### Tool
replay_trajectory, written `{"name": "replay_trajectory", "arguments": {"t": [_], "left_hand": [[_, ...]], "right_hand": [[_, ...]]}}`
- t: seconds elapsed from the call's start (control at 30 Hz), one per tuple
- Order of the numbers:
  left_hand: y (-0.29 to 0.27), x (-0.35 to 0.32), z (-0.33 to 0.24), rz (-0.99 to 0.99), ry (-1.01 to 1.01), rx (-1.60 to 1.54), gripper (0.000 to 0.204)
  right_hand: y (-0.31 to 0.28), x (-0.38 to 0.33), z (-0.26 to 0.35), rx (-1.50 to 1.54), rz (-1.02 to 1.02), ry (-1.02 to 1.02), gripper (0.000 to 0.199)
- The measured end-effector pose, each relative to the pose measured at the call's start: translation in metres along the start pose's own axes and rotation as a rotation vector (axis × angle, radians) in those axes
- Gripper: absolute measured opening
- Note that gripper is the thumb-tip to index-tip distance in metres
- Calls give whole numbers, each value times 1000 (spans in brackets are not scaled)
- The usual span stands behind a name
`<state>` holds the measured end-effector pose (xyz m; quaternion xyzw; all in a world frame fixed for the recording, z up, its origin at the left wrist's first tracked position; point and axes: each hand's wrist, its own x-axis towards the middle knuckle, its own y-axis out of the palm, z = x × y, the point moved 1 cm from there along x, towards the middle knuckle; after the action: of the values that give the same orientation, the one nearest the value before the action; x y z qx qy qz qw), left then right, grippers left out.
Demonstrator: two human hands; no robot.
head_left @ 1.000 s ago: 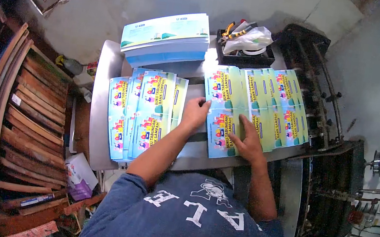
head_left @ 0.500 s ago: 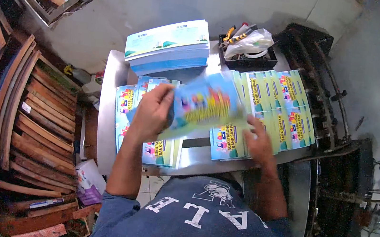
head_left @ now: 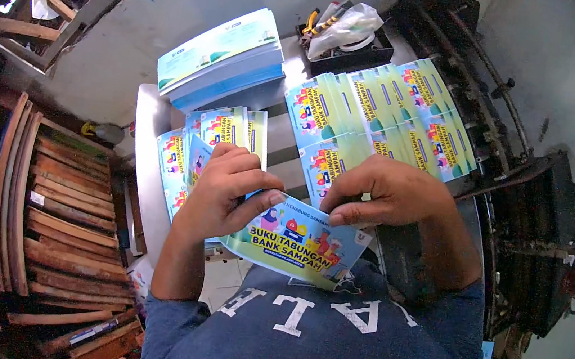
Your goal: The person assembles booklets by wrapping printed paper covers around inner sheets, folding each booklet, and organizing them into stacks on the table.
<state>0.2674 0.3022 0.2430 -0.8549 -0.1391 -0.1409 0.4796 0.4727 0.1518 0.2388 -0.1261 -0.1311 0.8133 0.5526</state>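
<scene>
A blue printed booklet with a colourful cartoon cover is held tilted in front of my chest. My left hand pinches its upper left edge between thumb and fingers. Along the top edge, nearer the right corner, my right hand grips it with thumb and fingertips. Beyond my left hand lie overlapping booklets with the same cover, partly hidden by that hand. Past my right hand, more matching booklets are spread in overlapping rows.
A tall stack of printed sheets stands at the metal table's far left. Behind the booklets sits a black tray with tools and a plastic bag. Dark machinery borders the right side; wooden slats are at the left.
The booklet, blurred in my left hand above the table before, is now close to my chest. My right hand has come onto its top edge. The view has shifted.
</scene>
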Motion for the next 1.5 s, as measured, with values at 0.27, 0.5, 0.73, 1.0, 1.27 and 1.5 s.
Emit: {"name": "replay_trajectory", "arguments": {"t": [0.27,0.5,0.73,1.0,1.27,1.5], "left_hand": [[1,-5,13,43,60,-185,13],[-3,-2,12,17,99,-208,13],[-2,0,9,39,132,-220,14],[-3,-4,6,38,70,-278,15],[-4,-4,3,69,75,-276,13],[-10,-14,3,58,-8,-251,13]], "right_hand": [[6,12,-12,211,167,-164,22],[4,8,2,290,104,-33,23],[6,9,1,257,184,-184,27],[13,1,6,106,-6,-341,16],[19,5,1,248,93,-192,16],[25,1,9,-82,-147,-342,20]]}}
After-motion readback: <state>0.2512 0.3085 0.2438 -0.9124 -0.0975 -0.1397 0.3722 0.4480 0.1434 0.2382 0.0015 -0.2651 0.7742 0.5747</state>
